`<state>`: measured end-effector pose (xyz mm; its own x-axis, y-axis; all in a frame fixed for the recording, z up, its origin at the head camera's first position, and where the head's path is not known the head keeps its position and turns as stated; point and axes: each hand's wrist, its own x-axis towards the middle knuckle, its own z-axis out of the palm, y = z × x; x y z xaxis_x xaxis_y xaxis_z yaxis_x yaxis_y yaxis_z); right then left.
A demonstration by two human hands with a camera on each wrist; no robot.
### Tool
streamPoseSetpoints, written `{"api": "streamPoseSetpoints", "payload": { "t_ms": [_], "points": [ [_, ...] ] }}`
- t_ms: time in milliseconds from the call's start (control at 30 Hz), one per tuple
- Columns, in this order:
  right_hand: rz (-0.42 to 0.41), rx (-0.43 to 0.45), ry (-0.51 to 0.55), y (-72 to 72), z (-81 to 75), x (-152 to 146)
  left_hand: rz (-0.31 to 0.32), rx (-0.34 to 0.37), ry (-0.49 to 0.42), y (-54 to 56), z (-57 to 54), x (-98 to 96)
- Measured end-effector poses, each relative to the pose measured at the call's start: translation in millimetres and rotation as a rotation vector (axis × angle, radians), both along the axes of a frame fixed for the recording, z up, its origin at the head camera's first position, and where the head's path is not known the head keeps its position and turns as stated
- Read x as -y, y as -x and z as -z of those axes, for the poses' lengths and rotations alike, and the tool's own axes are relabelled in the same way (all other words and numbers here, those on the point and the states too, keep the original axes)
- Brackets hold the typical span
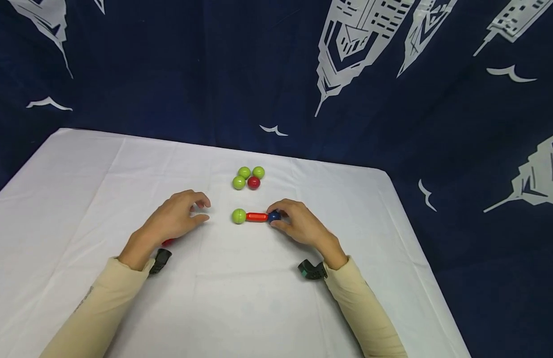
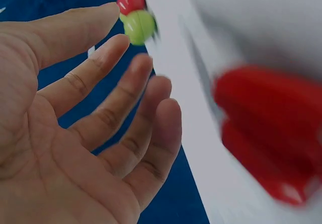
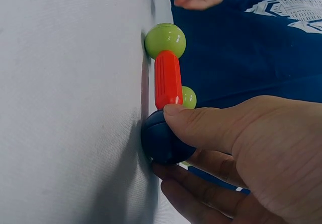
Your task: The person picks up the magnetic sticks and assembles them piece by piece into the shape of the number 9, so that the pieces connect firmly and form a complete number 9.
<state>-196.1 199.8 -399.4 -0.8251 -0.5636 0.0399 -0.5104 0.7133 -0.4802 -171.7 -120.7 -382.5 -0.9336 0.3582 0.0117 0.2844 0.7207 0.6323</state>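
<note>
On the white table lies a red rod (image 1: 257, 217) with a green ball (image 1: 238, 216) at its left end and a dark blue ball (image 1: 274, 216) at its right end. My right hand (image 1: 298, 222) pinches the blue ball between thumb and fingers; the right wrist view shows the thumb on the ball (image 3: 163, 137). My left hand (image 1: 180, 214) is apart from the assembly, to its left, with fingers relaxed and nothing between them. Blurred red pieces (image 2: 271, 128) lie below the left wrist, mostly hidden by that arm in the head view.
Behind the assembly sit several green balls (image 1: 238, 182) and one red ball (image 1: 254, 183) in a cluster. A white cloth covers the table (image 1: 240, 303). A navy curtain (image 1: 213, 74) with white building prints hangs along the far edge.
</note>
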Motion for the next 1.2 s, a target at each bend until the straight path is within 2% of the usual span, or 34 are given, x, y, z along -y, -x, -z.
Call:
{"api": "streamPoseSetpoints", "payload": {
  "t_ms": [100,333,500,800,1200],
  "points": [
    [0.002,0.004,0.005,0.1,0.2,-1.5,-0.003,0.001,0.004,-5.8,1.4,14.5],
    [0.006,0.016,0.013,0.3,1.8,-0.7,-0.029,0.066,0.012,-16.6,5.8,46.8],
    [0.005,0.013,0.017,0.3,2.0,-1.1,-0.016,0.053,0.016,-19.7,10.5,59.9],
    [-0.004,0.013,0.027,0.3,0.0,-1.6,-0.029,0.075,0.040,-24.6,16.8,68.0],
    [-0.002,0.015,0.032,1.1,1.6,-1.9,-0.044,0.068,0.050,-24.1,21.7,67.2]
  ]
}}
